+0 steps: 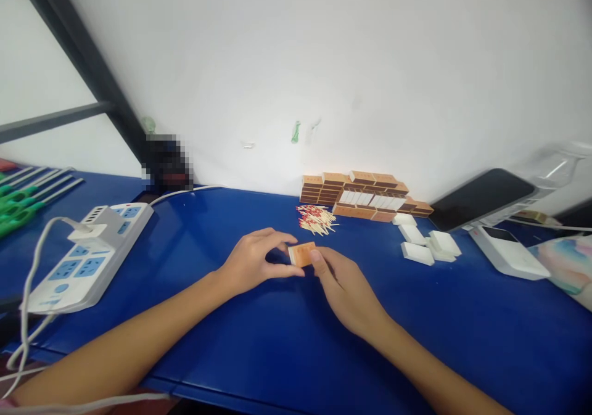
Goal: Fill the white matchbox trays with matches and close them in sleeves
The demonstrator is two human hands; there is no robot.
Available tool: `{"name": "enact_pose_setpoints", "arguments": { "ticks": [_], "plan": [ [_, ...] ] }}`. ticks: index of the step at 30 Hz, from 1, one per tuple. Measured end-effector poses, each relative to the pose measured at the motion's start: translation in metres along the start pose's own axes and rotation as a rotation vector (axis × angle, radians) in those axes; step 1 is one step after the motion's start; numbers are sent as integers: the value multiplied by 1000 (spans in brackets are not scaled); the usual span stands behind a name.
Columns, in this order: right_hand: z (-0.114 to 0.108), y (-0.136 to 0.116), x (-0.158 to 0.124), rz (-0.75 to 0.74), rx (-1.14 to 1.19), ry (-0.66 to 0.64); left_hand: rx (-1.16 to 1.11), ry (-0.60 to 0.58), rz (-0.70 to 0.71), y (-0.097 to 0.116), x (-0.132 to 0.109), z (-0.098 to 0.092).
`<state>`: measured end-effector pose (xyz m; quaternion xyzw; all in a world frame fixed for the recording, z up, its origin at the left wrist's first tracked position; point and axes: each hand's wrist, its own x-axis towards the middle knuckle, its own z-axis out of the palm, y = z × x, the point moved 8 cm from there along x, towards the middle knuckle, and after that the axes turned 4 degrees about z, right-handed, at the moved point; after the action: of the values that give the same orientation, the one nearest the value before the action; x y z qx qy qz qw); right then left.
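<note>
A small orange matchbox (302, 254) is held just above the blue table (240, 335), between both hands. My left hand (256, 260) pinches its left end with thumb and fingers. My right hand (341, 287) grips its right side, thumb on top. Behind them lies a loose pile of red-tipped matches (315, 219). A stack of orange matchboxes (363, 195) stands against the white wall. Several white inner trays (428, 244) lie to the right of the hands.
A white power strip (87, 256) with a plugged charger and cables lies at the left. Green-handled tools (21, 199) sit at the far left. A dark phone (483, 197) leans at the right beside a white device (509, 251) and a plastic bag.
</note>
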<state>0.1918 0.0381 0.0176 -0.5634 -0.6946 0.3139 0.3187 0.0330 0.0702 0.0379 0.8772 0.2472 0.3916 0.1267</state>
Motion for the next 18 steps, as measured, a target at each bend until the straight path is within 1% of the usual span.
{"name": "enact_pose_setpoints", "arguments": {
  "ticks": [2,4,5,7,9,12,15,18],
  "plan": [
    [-8,10,5,56,-43,42,-7,-40,-52,-4,0,1],
    [-18,16,10,73,-99,81,3,-85,-101,-9,2,1],
    [-23,18,12,70,-125,101,22,-96,-126,-13,4,0],
    [-33,22,15,59,-187,149,81,-81,-179,-23,14,-6],
    [-44,26,19,54,-262,200,141,-46,-187,-34,31,-14],
    [-55,32,24,60,-386,253,254,-18,-143,-50,67,-19],
    [-64,41,29,110,-495,293,289,-6,-145,-70,103,-12],
    [-70,47,31,150,-538,312,302,10,-173,-85,125,0]
  ]
}}
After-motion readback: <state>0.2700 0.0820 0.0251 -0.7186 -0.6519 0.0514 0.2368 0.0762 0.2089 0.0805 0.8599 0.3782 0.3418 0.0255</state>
